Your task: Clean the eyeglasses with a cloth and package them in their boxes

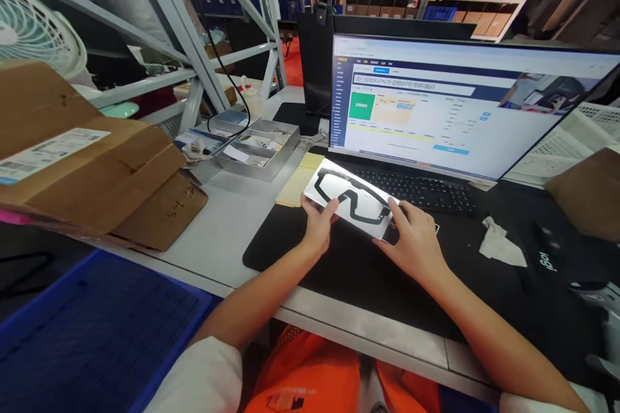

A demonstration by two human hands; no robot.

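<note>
A long white box point(334, 188) with black goggle-like glasses printed on its face is held between both hands above the black desk mat point(310, 271). My left hand point(317, 226) grips its left end, with the thumb on the front face. On the right end, my right hand point(414, 235) holds it with fingers along the top edge and thumb below. The box is tilted, its left end higher than its right. Behind it lie a black keyboard point(421, 192) and a pad of yellow notes point(296, 184). The box's back is hidden.
A monitor point(407, 110) stands behind the keyboard. Cardboard boxes point(97, 161) are stacked at left, above a blue crate point(97, 329). A grey divided tray point(261, 148) holds small items. Crumpled paper point(501, 244) and a handheld scanner point(598, 297) lie at right.
</note>
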